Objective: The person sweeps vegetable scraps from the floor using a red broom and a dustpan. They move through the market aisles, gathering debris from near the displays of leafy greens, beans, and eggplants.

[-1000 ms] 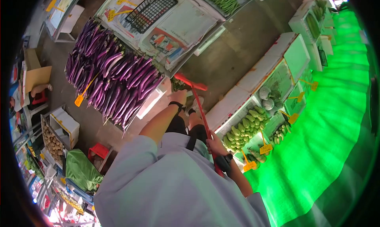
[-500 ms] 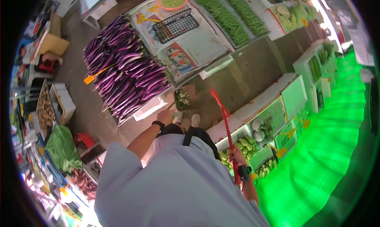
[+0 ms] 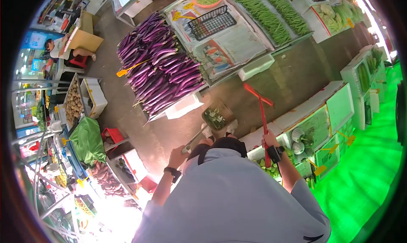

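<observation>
My left hand (image 3: 177, 156) is closed round the grey handle (image 3: 196, 138) of a dustpan. The dustpan's pan (image 3: 229, 111) rests on the floor by my feet, with green and white leafy scraps (image 3: 215, 118) in it. On the other side, my right hand (image 3: 269, 139) grips a red long-handled tool (image 3: 263, 118), whose red crosspiece at the far end lies over the floor beyond the pan. The tool's lower end passes beside my right wrist.
Ahead is a stall with purple eggplants (image 3: 163, 69), a black crate (image 3: 212, 22) and green beans (image 3: 271, 18). White foam boxes (image 3: 339, 101) line the right. A green tarp (image 3: 87, 141) and a red bin (image 3: 112, 136) stand left. A person (image 3: 57, 48) sits at upper left.
The view has shifted, so the stalls appear farther right. The red tool's head has turned and its crosspiece shows more clearly. Both hands keep their holds.
</observation>
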Action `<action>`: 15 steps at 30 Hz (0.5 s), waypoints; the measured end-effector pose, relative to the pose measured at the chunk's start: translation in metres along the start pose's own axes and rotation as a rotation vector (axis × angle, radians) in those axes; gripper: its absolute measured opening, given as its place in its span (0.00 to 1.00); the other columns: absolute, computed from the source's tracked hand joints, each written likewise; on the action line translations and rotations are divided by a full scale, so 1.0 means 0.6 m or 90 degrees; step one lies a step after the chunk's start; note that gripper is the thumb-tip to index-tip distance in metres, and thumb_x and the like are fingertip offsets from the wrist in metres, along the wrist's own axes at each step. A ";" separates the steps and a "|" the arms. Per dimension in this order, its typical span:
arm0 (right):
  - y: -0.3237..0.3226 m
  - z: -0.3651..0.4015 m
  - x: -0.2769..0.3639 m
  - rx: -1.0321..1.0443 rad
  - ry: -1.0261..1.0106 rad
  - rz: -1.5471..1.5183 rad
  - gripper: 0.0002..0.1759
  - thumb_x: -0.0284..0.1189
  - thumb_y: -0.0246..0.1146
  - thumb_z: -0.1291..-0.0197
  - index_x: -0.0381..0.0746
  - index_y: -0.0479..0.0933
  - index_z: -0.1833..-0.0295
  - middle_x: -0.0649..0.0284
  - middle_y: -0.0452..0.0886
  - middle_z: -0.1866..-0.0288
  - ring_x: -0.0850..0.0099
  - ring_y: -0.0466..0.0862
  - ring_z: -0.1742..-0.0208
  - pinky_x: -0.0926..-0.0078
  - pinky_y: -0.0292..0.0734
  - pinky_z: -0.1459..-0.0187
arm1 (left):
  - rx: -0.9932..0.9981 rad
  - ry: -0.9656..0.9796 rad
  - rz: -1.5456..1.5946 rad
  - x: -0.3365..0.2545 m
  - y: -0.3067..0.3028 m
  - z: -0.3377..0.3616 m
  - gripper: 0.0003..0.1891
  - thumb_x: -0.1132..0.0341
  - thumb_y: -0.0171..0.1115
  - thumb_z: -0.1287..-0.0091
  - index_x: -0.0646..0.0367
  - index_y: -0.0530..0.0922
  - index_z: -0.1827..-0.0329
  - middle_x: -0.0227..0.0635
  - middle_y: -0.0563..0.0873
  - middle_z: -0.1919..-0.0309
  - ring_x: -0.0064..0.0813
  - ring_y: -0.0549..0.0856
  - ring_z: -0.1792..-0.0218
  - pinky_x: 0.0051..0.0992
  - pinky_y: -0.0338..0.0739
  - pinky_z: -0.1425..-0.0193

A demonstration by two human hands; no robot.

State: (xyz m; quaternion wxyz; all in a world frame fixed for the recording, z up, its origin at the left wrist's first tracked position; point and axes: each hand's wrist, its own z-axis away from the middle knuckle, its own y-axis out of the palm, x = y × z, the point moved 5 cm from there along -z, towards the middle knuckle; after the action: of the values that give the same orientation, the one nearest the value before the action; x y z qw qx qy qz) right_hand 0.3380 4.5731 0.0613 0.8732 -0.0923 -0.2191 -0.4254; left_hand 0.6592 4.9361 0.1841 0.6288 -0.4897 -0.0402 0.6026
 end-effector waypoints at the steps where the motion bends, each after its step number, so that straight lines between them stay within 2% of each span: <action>1: 0.009 -0.008 0.002 -0.003 0.007 0.003 0.14 0.23 0.53 0.36 0.45 0.62 0.46 0.62 0.69 0.81 0.71 0.71 0.85 0.70 0.69 0.87 | -0.008 -0.012 0.005 0.012 0.005 0.014 0.13 0.62 0.66 0.40 0.55 0.84 0.54 0.52 0.85 0.70 0.53 0.86 0.65 0.40 0.78 0.63; 4: 0.039 -0.024 0.006 -0.027 0.030 0.090 0.15 0.23 0.53 0.36 0.45 0.62 0.46 0.61 0.69 0.81 0.70 0.72 0.86 0.69 0.70 0.86 | -0.018 -0.067 0.015 0.041 0.017 0.055 0.13 0.59 0.67 0.39 0.53 0.84 0.54 0.51 0.86 0.69 0.52 0.86 0.65 0.41 0.79 0.63; 7: 0.063 -0.056 -0.025 -0.002 -0.024 0.248 0.18 0.25 0.49 0.37 0.44 0.59 0.41 0.57 0.72 0.82 0.65 0.77 0.85 0.64 0.73 0.85 | -0.021 -0.109 0.007 0.081 0.021 0.089 0.15 0.57 0.68 0.38 0.53 0.84 0.53 0.51 0.86 0.69 0.52 0.87 0.64 0.42 0.80 0.62; 10: 0.101 -0.038 -0.030 0.000 -0.017 0.181 0.15 0.22 0.50 0.38 0.45 0.62 0.47 0.61 0.69 0.80 0.70 0.73 0.84 0.68 0.71 0.85 | -0.025 -0.138 -0.014 0.150 0.031 0.114 0.16 0.58 0.67 0.39 0.52 0.83 0.49 0.50 0.87 0.69 0.52 0.87 0.62 0.43 0.81 0.59; 11: 0.119 -0.019 -0.018 -0.011 0.029 0.139 0.14 0.21 0.50 0.39 0.44 0.62 0.49 0.61 0.68 0.81 0.70 0.73 0.84 0.68 0.71 0.85 | -0.033 -0.140 -0.012 0.163 0.025 0.126 0.17 0.59 0.67 0.40 0.52 0.83 0.49 0.50 0.87 0.68 0.53 0.87 0.62 0.43 0.81 0.59; 14: 0.157 -0.020 -0.036 0.033 0.076 0.088 0.12 0.21 0.50 0.39 0.45 0.62 0.51 0.62 0.66 0.81 0.70 0.74 0.84 0.68 0.70 0.85 | -0.025 -0.171 0.028 0.211 0.020 0.160 0.18 0.62 0.65 0.41 0.51 0.83 0.47 0.52 0.87 0.66 0.53 0.87 0.61 0.45 0.81 0.57; 15: 0.165 -0.034 -0.047 0.032 0.043 0.163 0.15 0.22 0.50 0.39 0.45 0.61 0.47 0.61 0.68 0.81 0.68 0.74 0.84 0.66 0.70 0.86 | -0.027 -0.173 0.035 0.233 0.020 0.170 0.18 0.62 0.65 0.41 0.50 0.83 0.46 0.52 0.87 0.66 0.53 0.87 0.61 0.45 0.81 0.56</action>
State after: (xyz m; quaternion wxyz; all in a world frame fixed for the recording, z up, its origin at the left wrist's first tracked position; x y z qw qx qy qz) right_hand 0.4062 4.6471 0.0329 0.9293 -0.0836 -0.1867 -0.3076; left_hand 0.6232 5.1031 0.1531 0.5905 -0.4178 -0.1240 0.6792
